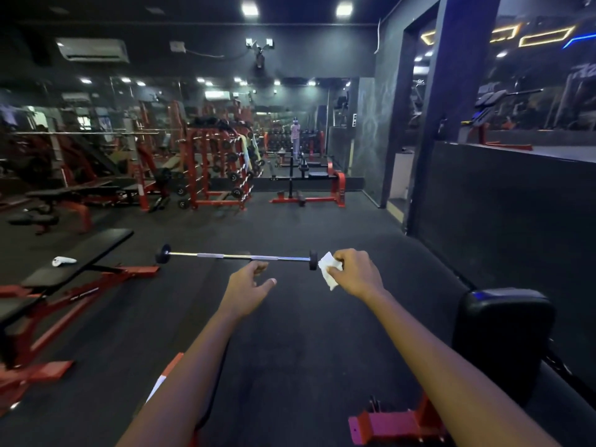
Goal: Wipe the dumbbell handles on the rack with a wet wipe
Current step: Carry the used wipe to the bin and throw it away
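Observation:
My right hand (356, 272) grips a crumpled white wet wipe (329, 272) out in front of me. My left hand (250, 285) is stretched forward with loosely curled fingers and holds nothing. Beyond both hands a short chrome barbell (232, 255) with small black plates lies on the dark floor. A red rack (214, 166) carrying several black dumbbells stands far back, left of centre, well away from both hands.
A black bench on a red frame (77, 256) with a small white object (64, 261) on it is at left. A black padded seat (503, 337) sits close on the right. A red bench (309, 185) stands before the mirrored back wall. A dark wall (503, 214) runs along the right.

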A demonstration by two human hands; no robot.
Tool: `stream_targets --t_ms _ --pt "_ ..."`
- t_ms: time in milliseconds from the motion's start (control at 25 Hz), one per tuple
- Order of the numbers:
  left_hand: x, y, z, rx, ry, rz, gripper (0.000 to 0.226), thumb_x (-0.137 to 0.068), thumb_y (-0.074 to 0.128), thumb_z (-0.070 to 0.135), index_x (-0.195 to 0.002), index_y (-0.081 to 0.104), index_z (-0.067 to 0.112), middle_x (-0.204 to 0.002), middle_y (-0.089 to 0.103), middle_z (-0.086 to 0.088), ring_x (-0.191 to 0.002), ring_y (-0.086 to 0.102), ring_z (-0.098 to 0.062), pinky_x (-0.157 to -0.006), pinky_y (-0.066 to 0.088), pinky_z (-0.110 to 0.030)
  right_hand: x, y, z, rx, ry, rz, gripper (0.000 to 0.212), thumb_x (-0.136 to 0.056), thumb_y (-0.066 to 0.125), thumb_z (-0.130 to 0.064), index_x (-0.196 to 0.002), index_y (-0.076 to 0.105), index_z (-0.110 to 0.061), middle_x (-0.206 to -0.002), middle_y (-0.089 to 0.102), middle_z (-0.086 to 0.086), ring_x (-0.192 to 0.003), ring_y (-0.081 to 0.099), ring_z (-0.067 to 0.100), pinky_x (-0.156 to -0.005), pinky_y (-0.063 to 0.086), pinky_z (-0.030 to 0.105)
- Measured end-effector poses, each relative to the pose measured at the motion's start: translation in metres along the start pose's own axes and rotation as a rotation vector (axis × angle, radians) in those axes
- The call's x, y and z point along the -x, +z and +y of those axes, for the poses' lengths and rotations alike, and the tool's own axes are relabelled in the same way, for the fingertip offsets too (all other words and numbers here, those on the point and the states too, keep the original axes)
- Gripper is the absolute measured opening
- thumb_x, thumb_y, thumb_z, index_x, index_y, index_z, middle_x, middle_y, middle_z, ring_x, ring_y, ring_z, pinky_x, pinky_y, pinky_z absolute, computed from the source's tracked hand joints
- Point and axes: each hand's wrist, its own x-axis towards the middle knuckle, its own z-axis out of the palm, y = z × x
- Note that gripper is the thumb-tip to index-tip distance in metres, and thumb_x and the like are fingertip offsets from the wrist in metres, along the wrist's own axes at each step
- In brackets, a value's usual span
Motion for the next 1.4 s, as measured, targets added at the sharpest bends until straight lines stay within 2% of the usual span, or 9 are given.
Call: stream_targets --t_ms 160,280,440,560,680,960,1040,1200,1400 --pt "-0.064 0.02 -0.021 -0.008 0.012 0.014 0.035 -0.082 0.07 0.01 -0.115 0.061 0.004 -0.114 0.065 -0.007 -0.105 0.059 -0.015 -0.076 0.037 -0.01 -0.074 0.022 0.015 -0.008 -0.017 0.002 0.021 -0.082 0.055 -0.017 -0.062 0.047 -0.014 -0.064 0.047 0.0 -0.065 0.048 0.026 -0.045 0.027 0.024" --pt "-0.125 0.041 -0.034 0.002 0.006 0.031 0.036 -0.081 0.071 0.012 -0.116 0.061 0.006 -0.114 0.065 -0.006 -0.103 0.061 -0.017 -0.084 0.045 -0.021 -0.14 0.035 0.027 0.01 -0.062 -0.004 0.016 -0.083 0.055 -0.018 -0.068 0.051 -0.012 -0.065 0.049 0.002 -0.066 0.05 0.027 -0.046 0.027 0.024" --pt "-0.203 0.075 -0.039 0.033 0.004 0.058 0.038 -0.081 0.071 0.013 -0.117 0.06 0.006 -0.114 0.065 -0.006 -0.108 0.06 -0.018 -0.095 0.046 -0.03 -0.232 0.044 0.048 0.06 -0.116 -0.002 0.013 -0.082 0.054 -0.017 -0.07 0.049 -0.015 -0.074 0.054 0.005 -0.072 0.053 0.03 -0.045 0.026 0.024" --pt "-0.25 0.103 -0.047 0.021 -0.007 0.054 0.038 -0.081 0.071 0.013 -0.116 0.061 0.004 -0.112 0.065 -0.008 -0.106 0.061 -0.019 -0.093 0.046 -0.027 -0.284 0.055 0.067 0.067 -0.117 -0.005 0.012 -0.081 0.054 -0.017 -0.071 0.05 -0.013 -0.076 0.056 0.007 -0.075 0.055 0.032 -0.047 0.028 0.025" --pt "-0.305 0.138 -0.062 0.018 -0.007 0.031 0.037 -0.081 0.071 0.013 -0.116 0.061 0.004 -0.112 0.065 -0.008 -0.101 0.059 -0.014 -0.084 0.04 -0.016 -0.336 0.071 0.096 0.098 -0.107 -0.02 0.014 -0.082 0.054 -0.018 -0.07 0.048 -0.012 -0.075 0.055 0.007 -0.074 0.055 0.032 -0.049 0.029 0.027" --pt "-0.465 0.222 -0.098 0.083 0.047 -0.06 0.039 -0.081 0.071 0.014 -0.118 0.062 0.005 -0.118 0.064 -0.007 -0.107 0.058 -0.014 -0.09 0.043 -0.022 -0.474 0.106 0.16 0.109 0.01 0.031 0.015 -0.082 0.054 -0.018 -0.068 0.048 -0.016 -0.075 0.055 0.004 -0.073 0.054 0.028 -0.049 0.03 0.025" --pt "-0.523 0.249 -0.109 0.102 0.066 -0.12 0.039 -0.082 0.071 0.014 -0.118 0.061 0.006 -0.119 0.063 -0.006 -0.105 0.057 -0.011 -0.087 0.041 -0.019 -0.521 0.117 0.179 0.109 0.071 0.058 0.019 -0.082 0.053 -0.018 -0.065 0.046 -0.017 -0.074 0.054 0.002 -0.071 0.052 0.027 -0.046 0.027 0.024" --pt "-0.63 0.303 -0.111 0.112 0.148 -0.234 0.038 -0.082 0.071 0.016 -0.118 0.061 0.008 -0.118 0.063 -0.005 -0.101 0.056 -0.008 -0.085 0.04 -0.018 -0.598 0.123 0.221 0.086 0.203 0.14 0.015 -0.082 0.054 -0.02 -0.07 0.052 -0.011 -0.071 0.057 0.003 -0.067 0.054 0.025 -0.046 0.028 0.025" --pt "-0.704 0.392 -0.098 0.14 0.227 -0.38 0.04 -0.082 0.071 0.016 -0.12 0.06 0.007 -0.12 0.062 -0.004 -0.108 0.056 -0.011 -0.087 0.04 -0.019 -0.65 0.11 0.283 0.089 0.376 0.218 0.022 -0.08 0.053 -0.017 -0.063 0.04 -0.014 -0.064 0.048 0.0 -0.06 0.044 0.022 -0.046 0.026 0.026"
